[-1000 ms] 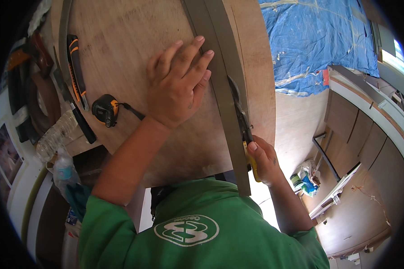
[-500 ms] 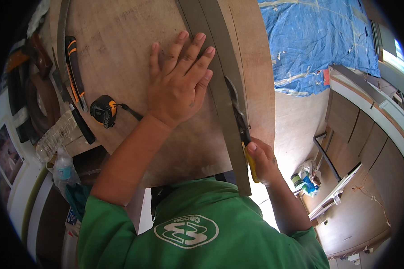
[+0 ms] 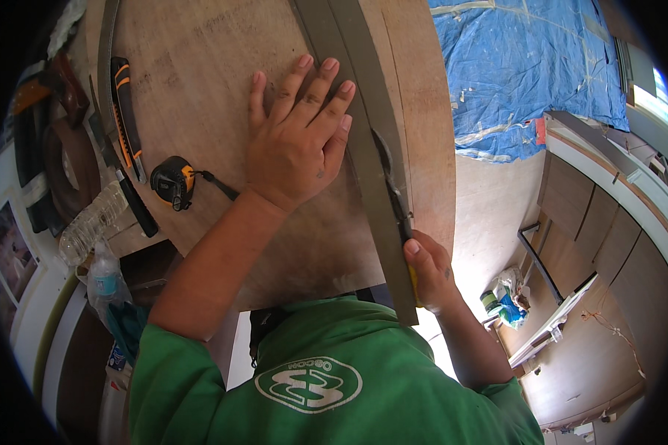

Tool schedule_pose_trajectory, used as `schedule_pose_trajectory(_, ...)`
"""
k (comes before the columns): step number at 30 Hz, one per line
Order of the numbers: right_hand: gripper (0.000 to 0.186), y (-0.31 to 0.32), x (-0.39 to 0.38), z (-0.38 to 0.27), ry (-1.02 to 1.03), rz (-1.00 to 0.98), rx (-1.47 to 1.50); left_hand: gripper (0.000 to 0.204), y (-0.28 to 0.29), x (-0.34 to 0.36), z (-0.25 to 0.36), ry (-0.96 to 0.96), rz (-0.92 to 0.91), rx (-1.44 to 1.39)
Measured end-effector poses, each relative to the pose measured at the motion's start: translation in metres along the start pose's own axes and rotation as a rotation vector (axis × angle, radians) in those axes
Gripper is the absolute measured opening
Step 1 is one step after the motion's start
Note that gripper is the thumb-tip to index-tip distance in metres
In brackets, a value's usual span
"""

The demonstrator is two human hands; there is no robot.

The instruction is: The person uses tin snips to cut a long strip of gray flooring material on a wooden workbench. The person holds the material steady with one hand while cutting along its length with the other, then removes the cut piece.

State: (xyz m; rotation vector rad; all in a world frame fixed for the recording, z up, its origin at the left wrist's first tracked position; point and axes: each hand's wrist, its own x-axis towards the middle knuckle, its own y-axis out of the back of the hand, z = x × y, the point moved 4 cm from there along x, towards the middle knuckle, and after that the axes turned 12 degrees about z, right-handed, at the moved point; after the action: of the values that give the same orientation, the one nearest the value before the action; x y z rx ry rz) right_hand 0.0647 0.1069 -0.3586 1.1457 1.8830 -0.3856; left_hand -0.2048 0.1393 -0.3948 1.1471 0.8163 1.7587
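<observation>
The left hand [image 3: 289, 152] lies palm down, fingers spread, just left of the grey-brown strip [image 3: 384, 230], its foremost fingertips resting on the strip. The right hand [image 3: 432, 271], well apart from the left, is wrapped round the yellow-handled snips [image 3: 398, 200] at the strip's right edge, close to its near end.

The strip lies on the wooden board [image 3: 193, 81], between the two hands, its long axis running away from the wearer and leaning left at the far end. The left hand meets it farther up, the right lower down; the snips' dark blades point up along its right side, and I cannot tell how far they are parted.

As for writing: well left of the strip, a clear bottle [image 3: 105, 285] carries a blue label too small to read. Nearer the strip, the black-and-orange tape measure [image 3: 172, 183] shows no legible mark. Below the strip's near end, the green shirt [image 3: 200, 386] bears a white oval emblem [image 3: 308, 386] with short lettering.
</observation>
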Motion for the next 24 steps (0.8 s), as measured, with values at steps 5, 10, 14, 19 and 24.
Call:
schedule_pose_trajectory(5,0.05,-0.0017,0.0001,0.0045,0.019,0.015,0.005,0.038,-0.0018,0.0,-0.0011,-0.015,0.023,0.005)
schedule_pose_trajectory(10,0.048,-0.001,0.0011,0.0031,0.061,0.023,-0.016,0.038,0.0008,0.0006,0.0007,0.003,0.004,-0.005)
schedule_pose_trajectory(14,0.047,-0.0019,-0.0003,-0.0012,0.065,0.038,-0.031,0.038,0.001,0.0007,0.0006,0.0,0.008,-0.006)
schedule_pose_trajectory(19,0.048,-0.0015,0.0002,-0.0019,0.079,0.051,-0.043,0.037,0.0009,0.0006,0.0009,-0.001,0.006,-0.004)
schedule_pose_trajectory(24,0.05,-0.0008,-0.0003,-0.0043,0.067,0.046,-0.043,0.037,0.0001,0.0003,-0.0002,-0.004,0.007,-0.001)
